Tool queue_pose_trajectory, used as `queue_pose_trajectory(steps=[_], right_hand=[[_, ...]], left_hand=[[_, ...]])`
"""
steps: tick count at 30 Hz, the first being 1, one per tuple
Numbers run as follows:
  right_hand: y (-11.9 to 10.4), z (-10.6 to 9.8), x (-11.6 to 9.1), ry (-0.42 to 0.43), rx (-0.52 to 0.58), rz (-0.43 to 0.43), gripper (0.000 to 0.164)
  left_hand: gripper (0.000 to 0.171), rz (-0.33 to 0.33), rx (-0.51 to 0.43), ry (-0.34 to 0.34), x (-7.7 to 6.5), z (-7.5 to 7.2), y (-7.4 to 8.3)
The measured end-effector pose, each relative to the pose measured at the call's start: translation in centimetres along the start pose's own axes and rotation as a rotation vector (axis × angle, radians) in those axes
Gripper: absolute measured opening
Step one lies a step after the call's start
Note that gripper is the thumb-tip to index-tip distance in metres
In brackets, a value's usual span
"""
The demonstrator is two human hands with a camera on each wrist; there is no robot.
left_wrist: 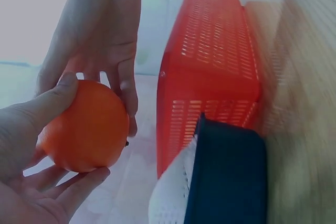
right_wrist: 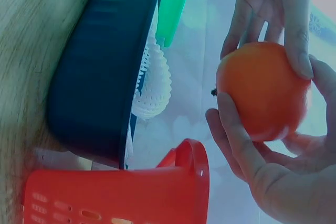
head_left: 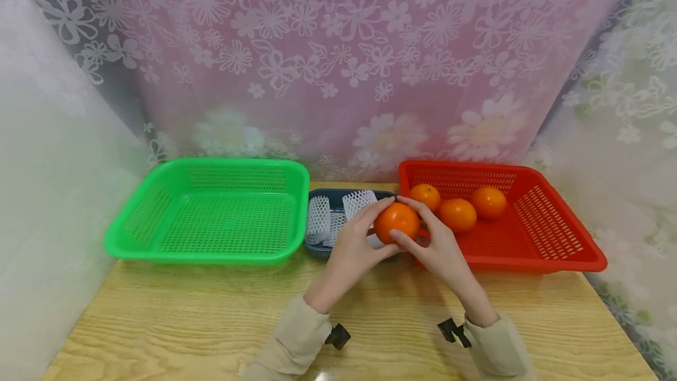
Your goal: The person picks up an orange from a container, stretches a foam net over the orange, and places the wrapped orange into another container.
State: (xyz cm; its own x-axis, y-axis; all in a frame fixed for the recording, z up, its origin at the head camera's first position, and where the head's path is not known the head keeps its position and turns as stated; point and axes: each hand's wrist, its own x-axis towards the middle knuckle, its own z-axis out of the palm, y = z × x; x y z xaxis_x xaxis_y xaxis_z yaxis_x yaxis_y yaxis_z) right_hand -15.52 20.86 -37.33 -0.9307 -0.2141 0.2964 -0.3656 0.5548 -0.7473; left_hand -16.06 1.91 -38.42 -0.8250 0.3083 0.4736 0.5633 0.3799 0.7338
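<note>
Between both hands an orange [head_left: 396, 223] is held up above the dark blue basket [head_left: 311, 234]. My left hand [head_left: 353, 246] grips its left side, and my right hand [head_left: 441, 251] grips the right side with the thumb across the front. Fingers of both hands curl round the fruit in the left wrist view, where the orange [left_wrist: 86, 127] shows whole. A small dark stem nub sticks out from the orange [right_wrist: 265, 92] in the right wrist view. White foam net sleeves [head_left: 318, 219] lie in the blue basket, partly hidden behind the hands.
On the left stands a green basket [head_left: 227, 260] with nothing in it. A red basket [head_left: 529, 263] at the right holds several oranges [head_left: 457, 215]. All three baskets stand on a wooden table [head_left: 211, 322], in front of a flowered pink curtain [head_left: 328, 75].
</note>
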Motion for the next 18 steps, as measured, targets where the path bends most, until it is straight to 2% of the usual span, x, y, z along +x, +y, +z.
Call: queue_pose_trajectory(steps=[10, 18], right_hand=[[0.0, 1.4, 0.0, -0.11, 0.058, -0.049, 0.064], [0.1, 2.6, -0.3, -0.221, 0.131, -0.039, 0.071]], left_hand=[[0.08, -0.067, -0.062, -0.058, -1.5, -1.8, -1.9], [0.082, -0.079, -0.022, -0.093, -2.8, -3.0, -3.3]])
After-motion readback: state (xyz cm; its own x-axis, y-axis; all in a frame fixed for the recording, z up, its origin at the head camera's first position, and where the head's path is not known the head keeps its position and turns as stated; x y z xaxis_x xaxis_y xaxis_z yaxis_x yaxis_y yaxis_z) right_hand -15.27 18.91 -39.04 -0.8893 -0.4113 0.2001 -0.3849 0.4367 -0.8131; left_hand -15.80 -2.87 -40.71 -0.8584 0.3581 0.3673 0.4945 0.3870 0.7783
